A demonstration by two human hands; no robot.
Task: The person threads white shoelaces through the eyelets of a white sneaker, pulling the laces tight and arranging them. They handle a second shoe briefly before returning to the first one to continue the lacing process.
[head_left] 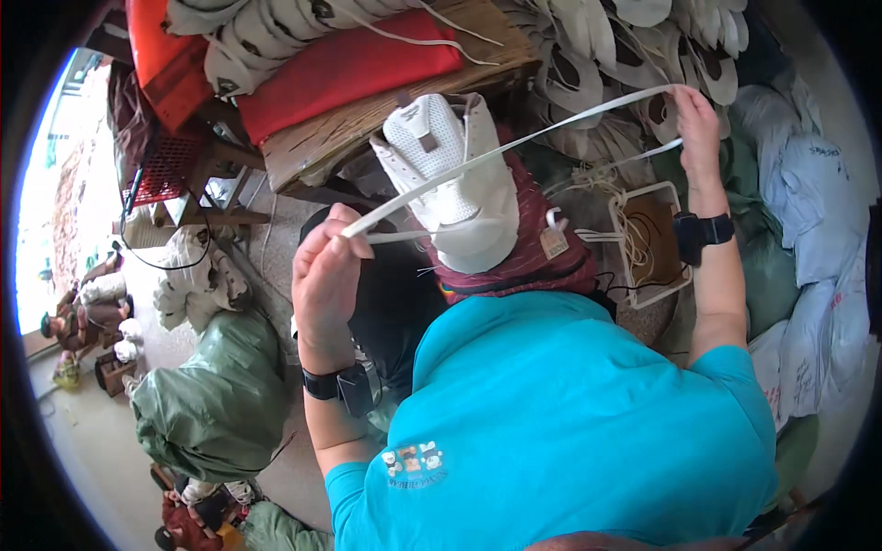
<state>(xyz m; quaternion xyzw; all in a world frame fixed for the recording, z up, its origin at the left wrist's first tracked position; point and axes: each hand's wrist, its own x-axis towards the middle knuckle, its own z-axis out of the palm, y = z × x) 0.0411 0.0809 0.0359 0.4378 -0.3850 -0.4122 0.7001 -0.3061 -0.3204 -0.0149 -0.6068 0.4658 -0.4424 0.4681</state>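
Note:
A long, flat white shoelace (542, 132) runs taut on a slant between my two hands. My left hand (323, 271) pinches one end part of it, at the left of my lap. Higher up on the right, my right hand (695, 133) is closed on the other part, with a short tail of lace hanging from it. Below the stretched lace, a white mesh shoe (473, 207) rests on the dark red cloth (514, 280) over my lap. Its tongue and open eyelet flaps point away from me. A second strand leads from my left hand across the shoe.
Ahead stands a wooden bench (308, 151) with a red pad (354, 78) and a row of pale shoes (266, 46). More shoe parts (588, 46) pile up at far right. A white-framed rack (648, 243) with laces, sacks (813, 202) and a green bundle (216, 399) surround me.

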